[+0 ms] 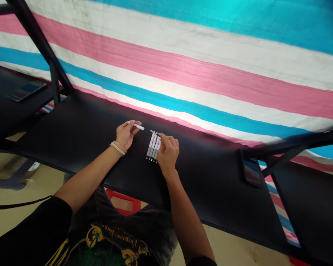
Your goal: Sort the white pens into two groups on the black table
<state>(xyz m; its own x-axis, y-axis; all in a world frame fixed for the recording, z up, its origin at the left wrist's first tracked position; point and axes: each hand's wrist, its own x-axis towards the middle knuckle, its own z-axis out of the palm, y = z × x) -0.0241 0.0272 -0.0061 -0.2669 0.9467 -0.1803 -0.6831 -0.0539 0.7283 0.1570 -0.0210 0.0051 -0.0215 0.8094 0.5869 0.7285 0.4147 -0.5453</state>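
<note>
Holding one pen each: left hand [127, 133], right hand [168, 153]; four pens [153, 147] on table [80, 136]

Flat matte black desk [211, 184], black metal frame bars [39, 40]. Behind it a woven tarp [211, 59] is striped in cyan, white, pink and blue bands. Small row of white plastic pens with silver tips [153, 146] is seen on the desk; one more white pen [138, 126] in the left hand [126, 133]. Pale beaded bracelets [118, 148] worn on that wrist. Black shirt with gold and green print [111, 244]. Red stool [124, 201] below, beige floor [16, 218].
</note>
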